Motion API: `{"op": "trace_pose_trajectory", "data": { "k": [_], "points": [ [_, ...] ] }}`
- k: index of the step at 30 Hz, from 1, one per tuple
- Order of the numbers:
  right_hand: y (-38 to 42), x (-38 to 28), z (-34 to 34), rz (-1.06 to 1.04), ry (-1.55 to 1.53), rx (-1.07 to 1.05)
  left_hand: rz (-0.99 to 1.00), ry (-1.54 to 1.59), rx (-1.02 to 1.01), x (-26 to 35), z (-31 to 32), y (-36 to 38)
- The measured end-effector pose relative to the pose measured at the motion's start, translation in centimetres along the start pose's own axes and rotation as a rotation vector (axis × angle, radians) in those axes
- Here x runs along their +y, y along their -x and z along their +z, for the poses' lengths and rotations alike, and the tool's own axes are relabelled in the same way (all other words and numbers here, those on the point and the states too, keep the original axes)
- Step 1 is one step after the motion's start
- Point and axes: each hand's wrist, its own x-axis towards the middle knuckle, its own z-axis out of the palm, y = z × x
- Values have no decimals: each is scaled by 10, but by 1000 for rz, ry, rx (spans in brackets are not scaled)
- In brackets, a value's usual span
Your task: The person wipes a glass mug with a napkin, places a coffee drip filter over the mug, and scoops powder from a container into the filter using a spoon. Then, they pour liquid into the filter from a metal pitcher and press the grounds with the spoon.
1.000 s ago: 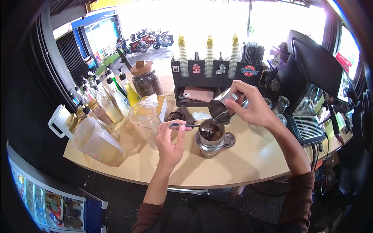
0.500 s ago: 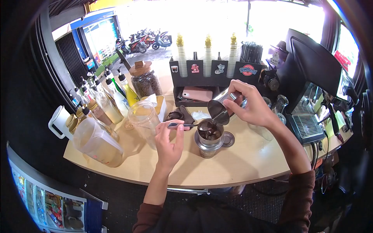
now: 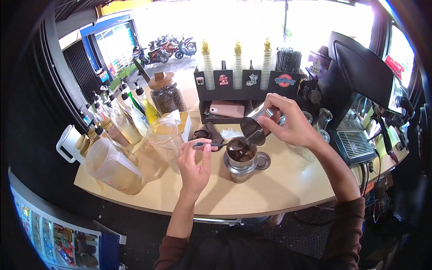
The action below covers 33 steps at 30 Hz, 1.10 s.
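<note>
My left hand (image 3: pixel 195 164) pinches the handle of a spoon (image 3: pixel 208 145), whose bowl lies over the mouth of a metal coffee dripper (image 3: pixel 241 167). Dark, wet-looking coffee shows inside the dripper, which sits on a cup (image 3: pixel 238 178). From the right, my right hand (image 3: pixel 285 118) grips a metal pitcher (image 3: pixel 256 128) tilted steeply toward the dripper, its rim just above the spoon. A thin stream appears to run from the pitcher. Beside the dripper's right edge lies a small round metal lid (image 3: pixel 262 160).
Left of the dripper stand a clear jar (image 3: pixel 164 139), a plastic jug (image 3: pixel 110 166) and several syrup bottles (image 3: pixel 128 112). A jar of coffee beans (image 3: pixel 167 95) is behind them. At the back, a black organizer (image 3: pixel 247 92) holds cups and a phone (image 3: pixel 227 109). An espresso machine (image 3: pixel 355 139) stands right.
Liquid in the dripper looks higher and darker around the spoon. Both hands keep nearly the same place, the pitcher still tilted; the view has shifted slightly.
</note>
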Motion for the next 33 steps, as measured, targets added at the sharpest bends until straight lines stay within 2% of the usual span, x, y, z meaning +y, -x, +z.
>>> {"op": "trace_pose_trajectory", "data": {
  "k": [11,16,29,33],
  "points": [
    [1,-3,-5,-9,17,-34,26,-48,63,-7,-10,-1],
    [-1,-8,-3,-34,16,-46,-75,64,173,-6,-16,-1],
    [-13,-6,16,-53,-8,-87,-62,23,210,-10,-34,6],
    [-15,-1,19,-87,80,-68,-64,-1,213,-12,-35,9]
  ]
}}
